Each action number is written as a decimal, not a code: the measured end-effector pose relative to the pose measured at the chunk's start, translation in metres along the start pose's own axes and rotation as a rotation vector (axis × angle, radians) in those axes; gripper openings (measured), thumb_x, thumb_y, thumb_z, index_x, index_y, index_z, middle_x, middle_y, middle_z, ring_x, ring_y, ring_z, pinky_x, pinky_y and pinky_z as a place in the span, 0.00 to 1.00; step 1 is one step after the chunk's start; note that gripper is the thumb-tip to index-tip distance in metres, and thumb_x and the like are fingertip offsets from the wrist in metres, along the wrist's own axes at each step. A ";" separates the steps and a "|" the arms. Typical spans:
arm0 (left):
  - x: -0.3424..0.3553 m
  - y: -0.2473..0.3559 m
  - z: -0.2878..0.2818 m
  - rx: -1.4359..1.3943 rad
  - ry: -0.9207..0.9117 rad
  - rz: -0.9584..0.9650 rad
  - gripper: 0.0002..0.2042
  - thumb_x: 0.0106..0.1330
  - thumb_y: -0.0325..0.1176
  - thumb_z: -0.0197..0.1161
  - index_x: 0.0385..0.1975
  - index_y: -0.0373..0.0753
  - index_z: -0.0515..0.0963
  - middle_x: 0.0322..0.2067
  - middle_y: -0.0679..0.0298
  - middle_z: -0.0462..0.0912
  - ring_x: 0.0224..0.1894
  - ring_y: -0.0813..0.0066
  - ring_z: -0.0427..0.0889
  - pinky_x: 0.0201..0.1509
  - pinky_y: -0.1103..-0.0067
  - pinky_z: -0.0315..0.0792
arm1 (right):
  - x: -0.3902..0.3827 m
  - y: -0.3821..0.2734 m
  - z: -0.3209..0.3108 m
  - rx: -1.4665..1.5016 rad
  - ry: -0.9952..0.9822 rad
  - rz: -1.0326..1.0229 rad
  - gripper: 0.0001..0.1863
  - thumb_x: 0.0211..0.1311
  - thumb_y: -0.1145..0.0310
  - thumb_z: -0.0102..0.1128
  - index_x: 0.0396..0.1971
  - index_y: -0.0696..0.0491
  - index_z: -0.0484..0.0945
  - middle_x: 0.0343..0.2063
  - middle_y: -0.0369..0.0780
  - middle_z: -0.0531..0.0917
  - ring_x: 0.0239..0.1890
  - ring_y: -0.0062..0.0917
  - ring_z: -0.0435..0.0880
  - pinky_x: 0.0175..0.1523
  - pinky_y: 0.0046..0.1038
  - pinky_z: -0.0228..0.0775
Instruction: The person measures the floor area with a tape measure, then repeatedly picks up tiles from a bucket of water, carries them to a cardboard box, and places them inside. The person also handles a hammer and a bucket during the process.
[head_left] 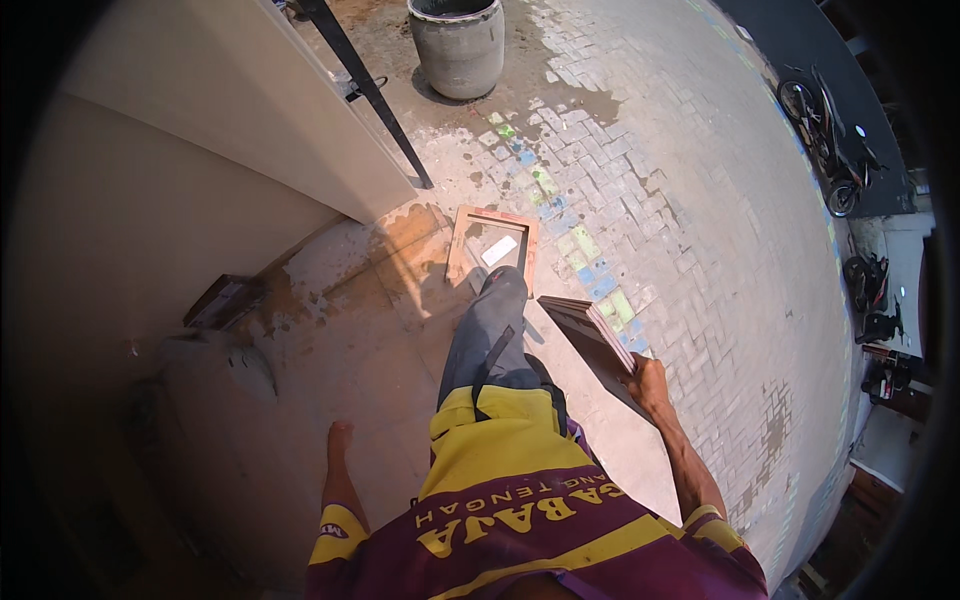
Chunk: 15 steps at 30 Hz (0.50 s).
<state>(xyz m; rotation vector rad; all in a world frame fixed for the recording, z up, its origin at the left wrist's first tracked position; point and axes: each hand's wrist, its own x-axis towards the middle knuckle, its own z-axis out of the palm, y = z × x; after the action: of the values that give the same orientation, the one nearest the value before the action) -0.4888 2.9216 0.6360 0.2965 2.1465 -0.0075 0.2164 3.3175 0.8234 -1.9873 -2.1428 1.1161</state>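
Note:
My right hand [648, 383] is closed on the near edge of a stack of flat, square tiles [590, 345]. The stack is carried tilted at my right side, its layered pale edges facing up and its dark face toward my legs. My left hand [340, 432] hangs low at my left side, touching nothing that I can see; its fingers are too foreshortened to make out. Ahead of my foot lies a shallow, open cardboard carton [531, 255] with a white rectangular piece [498, 251] inside. My leg hides the carton's near edge.
A large grey drum [458, 50] stands ahead on the paving. To the left rises a beige wall [200, 190], with a dark metal post [375, 95] beside it and a dark box [224, 302] at its foot. Motorbikes [825, 140] are parked far right.

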 end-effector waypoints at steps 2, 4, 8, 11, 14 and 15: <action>-0.030 0.043 0.062 -0.004 -0.175 -0.142 0.19 0.71 0.42 0.60 0.51 0.34 0.81 0.36 0.57 0.86 0.33 0.64 0.86 0.34 0.69 0.80 | -0.009 0.037 -0.036 -0.039 0.079 0.210 0.19 0.48 0.71 0.77 0.42 0.60 0.84 0.29 0.54 0.86 0.31 0.44 0.88 0.42 0.40 0.77; -0.049 0.059 0.071 -0.169 -0.635 -0.255 0.13 0.70 0.42 0.61 0.44 0.39 0.81 0.31 0.57 0.86 0.27 0.65 0.85 0.28 0.68 0.77 | -0.008 0.070 -0.048 0.031 0.146 0.345 0.18 0.49 0.71 0.76 0.41 0.61 0.84 0.27 0.53 0.86 0.29 0.38 0.87 0.41 0.39 0.77; -0.069 0.135 0.124 0.117 -0.512 -0.315 0.13 0.70 0.43 0.62 0.44 0.41 0.82 0.34 0.59 0.86 0.31 0.67 0.85 0.31 0.68 0.79 | -0.005 0.140 -0.045 0.271 0.347 0.450 0.17 0.49 0.71 0.75 0.38 0.62 0.85 0.26 0.48 0.88 0.26 0.32 0.85 0.39 0.35 0.77; -0.044 0.284 0.168 0.444 -0.463 -0.155 0.13 0.71 0.44 0.64 0.45 0.43 0.83 0.36 0.60 0.86 0.33 0.68 0.85 0.33 0.68 0.81 | 0.009 0.226 -0.049 0.274 0.512 0.468 0.16 0.48 0.72 0.74 0.38 0.63 0.85 0.26 0.47 0.88 0.27 0.32 0.86 0.38 0.34 0.78; 0.016 0.447 0.184 0.231 -0.243 0.215 0.12 0.72 0.42 0.62 0.49 0.44 0.82 0.37 0.62 0.86 0.36 0.72 0.85 0.37 0.70 0.81 | 0.024 0.261 -0.046 0.443 0.435 0.692 0.16 0.48 0.72 0.73 0.38 0.63 0.85 0.27 0.48 0.89 0.29 0.33 0.89 0.38 0.35 0.79; 0.040 0.487 0.172 0.023 -0.184 0.428 0.12 0.74 0.39 0.60 0.52 0.45 0.79 0.38 0.64 0.85 0.38 0.75 0.85 0.39 0.73 0.80 | 0.043 0.270 -0.042 0.504 0.473 0.669 0.15 0.48 0.73 0.71 0.37 0.64 0.85 0.27 0.47 0.89 0.30 0.31 0.89 0.39 0.34 0.80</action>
<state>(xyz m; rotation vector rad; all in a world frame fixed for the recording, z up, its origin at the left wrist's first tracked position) -0.2649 3.3823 0.5598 0.7349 1.8653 0.1798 0.4617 3.3589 0.7012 -2.4116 -0.8792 0.9496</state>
